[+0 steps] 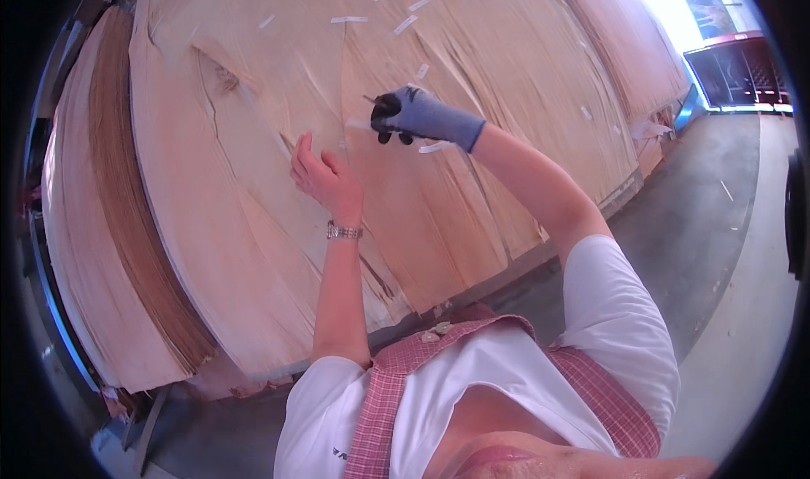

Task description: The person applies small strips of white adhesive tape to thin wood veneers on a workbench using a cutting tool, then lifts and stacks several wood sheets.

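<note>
Wide, thin sheets of pale wood veneer point(261, 251) lie in a stack under both hands, with wrinkles, splits and overlapping edges. My left hand point(326, 179), bare and with a metal watch at the wrist, is over the veneer, its fingers apart and nothing seen in them. Up and to the right of it, my right hand point(409, 116) wears a grey-blue glove with black fingertips. Its fingers are closed; a thin dark end and a pale blurred strip show beside them, too unclear to name. Short white strips point(405, 25) are scattered over the sheet, one close to the glove.
Another veneer stack with a browner band point(126, 200) stands at the left. More pale sheets point(624, 40) lie at the far right. Grey floor point(683, 217) runs along the right side, with a dark red slatted crate-like object point(739, 72) beyond it.
</note>
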A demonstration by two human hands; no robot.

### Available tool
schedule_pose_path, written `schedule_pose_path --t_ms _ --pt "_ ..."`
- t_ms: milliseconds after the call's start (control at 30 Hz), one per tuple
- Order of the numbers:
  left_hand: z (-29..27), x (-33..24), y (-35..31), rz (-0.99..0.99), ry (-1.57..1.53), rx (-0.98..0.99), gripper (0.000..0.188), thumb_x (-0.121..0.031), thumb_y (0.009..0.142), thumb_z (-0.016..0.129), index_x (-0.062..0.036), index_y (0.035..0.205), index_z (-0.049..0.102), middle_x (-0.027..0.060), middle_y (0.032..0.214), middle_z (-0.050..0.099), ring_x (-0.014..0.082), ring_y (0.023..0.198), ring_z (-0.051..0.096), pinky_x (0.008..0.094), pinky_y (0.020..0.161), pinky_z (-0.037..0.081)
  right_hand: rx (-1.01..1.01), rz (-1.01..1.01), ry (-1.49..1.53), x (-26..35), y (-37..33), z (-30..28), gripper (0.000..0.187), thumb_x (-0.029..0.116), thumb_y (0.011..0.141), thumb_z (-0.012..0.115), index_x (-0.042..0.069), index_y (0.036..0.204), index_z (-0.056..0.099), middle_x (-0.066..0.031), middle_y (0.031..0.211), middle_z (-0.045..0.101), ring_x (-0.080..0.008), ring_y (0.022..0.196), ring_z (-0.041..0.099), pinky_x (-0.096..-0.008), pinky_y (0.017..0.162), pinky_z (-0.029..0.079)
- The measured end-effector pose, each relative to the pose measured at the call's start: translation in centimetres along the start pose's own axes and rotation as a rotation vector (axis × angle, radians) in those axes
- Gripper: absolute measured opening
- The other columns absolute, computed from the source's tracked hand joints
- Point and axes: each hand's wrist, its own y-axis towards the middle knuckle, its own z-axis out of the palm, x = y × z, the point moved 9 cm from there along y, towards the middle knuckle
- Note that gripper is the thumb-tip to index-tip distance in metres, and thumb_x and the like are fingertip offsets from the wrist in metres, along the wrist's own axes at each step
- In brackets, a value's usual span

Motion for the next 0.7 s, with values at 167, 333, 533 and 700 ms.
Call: schedule_pose_path --t_ms 167,333,533,700 --pt "0.9 -2.1 -1.7 0.234 0.393 0.271 0.042 -0.015 0.086 0.06 -0.0112 0.128 0.059 -0.0002 0.138 0.053 0.0259 0.125 0.047 0.0484 0.102 0.032 0.004 0.101 -0.108 -2.3 3.4 4.0 0.022 0.024 0.085 0.067 0.003 0.093 0.067 -0.0062 0.072 0.07 -0.0131 0.059 0.064 -0.0292 0.054 0.05" --pt "3.0 -1.3 -2.7 0.281 0.453 0.309 0.042 -0.027 0.089 0.058 -0.0154 0.13 0.059 -0.0041 0.14 0.053 0.0236 0.126 0.046 0.0489 0.101 0.032 -0.184 -0.215 -1.068 2.2 1.0 3.2 0.024 0.024 0.093 0.063 0.003 0.104 0.063 -0.0079 0.082 0.07 -0.0128 0.063 0.063 -0.0318 0.052 0.048" --pt "3.1 -2.7 -1.8 0.14 0.412 0.527 0.036 -0.026 0.092 0.054 -0.0123 0.125 0.061 0.0009 0.14 0.052 0.0255 0.125 0.046 0.0495 0.102 0.033 -0.233 -0.193 0.122 2.7 -14.7 -8.0 0.022 0.019 0.097 0.058 0.002 0.111 0.06 -0.0053 0.082 0.065 -0.0102 0.07 0.062 -0.0269 0.057 0.047" --pt "8.5 -13.3 -5.7 0.606 0.073 0.528 0.054 -0.024 0.093 0.055 -0.0096 0.144 0.043 0.0093 0.15 0.041 0.0308 0.139 0.034 0.0497 0.114 0.024 -0.606 -0.253 0.468 -6.7 -25.2 -14.0 0.026 0.025 0.098 0.059 0.003 0.11 0.058 -0.0053 0.08 0.062 -0.0115 0.067 0.06 -0.0227 0.057 0.045"
